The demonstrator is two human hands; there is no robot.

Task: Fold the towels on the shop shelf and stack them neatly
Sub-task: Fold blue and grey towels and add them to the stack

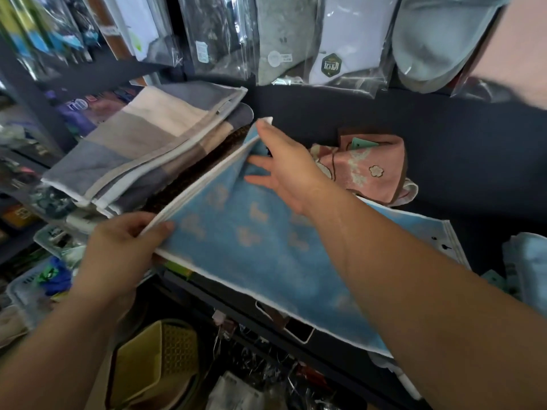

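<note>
- Head view, writing: a clear-bagged white garment [340, 34] hanging above the shelf carries a dark green badge [331, 66] reading "运动".
- The grey bagged garment beside it has a round white sticker [275, 58]; its print is too small to read.
- A green tag [359, 143] lies on the pink towel [370, 170]; its writing cannot be made out.
- The blue towel [251, 250], white-edged with pale motifs, lies spread on the dark shelf [444, 128], its near edge hanging over the shelf front.
- The left hand [127, 247] pinches the blue towel's white edge at its near left end, thumb on top.
- The right hand [284, 170] has its fingers straight and spread; the topmost finger meets the raised far corner, and the others lie on the blue cloth under the lifted flap.
- A stack of checked towels [142, 143] in grey and beige sits just left of the blue towel, over a brown towel [189, 173].
- The pink towel lies crumpled behind the right wrist.
- A pale blue towel [529, 261] sits at the right edge.
- A yellow basket [154, 359] stands below the shelf.
</note>
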